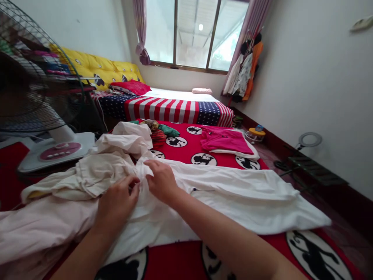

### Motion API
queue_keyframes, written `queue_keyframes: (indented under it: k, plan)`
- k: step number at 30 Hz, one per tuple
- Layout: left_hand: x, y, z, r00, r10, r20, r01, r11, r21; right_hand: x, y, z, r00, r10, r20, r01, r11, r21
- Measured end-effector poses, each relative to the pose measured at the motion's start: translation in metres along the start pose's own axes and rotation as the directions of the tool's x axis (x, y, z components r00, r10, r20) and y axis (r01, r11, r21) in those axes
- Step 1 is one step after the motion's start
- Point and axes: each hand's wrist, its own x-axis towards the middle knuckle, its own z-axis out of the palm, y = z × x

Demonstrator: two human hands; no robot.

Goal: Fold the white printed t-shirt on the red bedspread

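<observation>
A white garment (233,202) lies stretched out across the red bedspread, its long parts reaching to the right. At its left end, my left hand (121,196) has its fingers curled in and its thumb close to them, pinching the cloth. Just right of it, my right hand (161,181) bends over the bunched edge of the same garment, with cloth between thumb and fingers. The fingertips of both hands are partly hidden. Beside my left hand lies a crumpled pile of cream clothes (100,171), and a pale pink garment (46,229) spreads below the pile.
A fan (62,149) stands at the left. Beyond the white garment, a folded magenta garment (229,140) and a bundle of red and green cloth (159,136) lie on the red bedspread (175,262). A ring light (310,139) and small stool (256,133) stand by the right wall.
</observation>
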Motion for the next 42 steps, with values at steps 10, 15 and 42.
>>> queue_keyframes:
  k: [10,15,42]
  plan:
    - [-0.002,0.01,-0.016,0.968,0.243,-0.064,-0.251,0.948,-0.195,-0.094,0.03,-0.087,0.996,-0.089,-0.005,0.089,0.991,0.104]
    - [-0.021,0.066,-0.017,0.845,0.52,0.126,-0.455,0.823,-0.342,-0.158,0.073,-0.147,0.982,0.018,-0.189,-0.053,0.982,-0.182]
    - [0.023,0.116,0.006,0.868,0.462,0.181,-0.419,0.878,-0.23,-0.162,0.104,-0.184,0.937,0.206,-0.283,-0.289,0.912,-0.292]
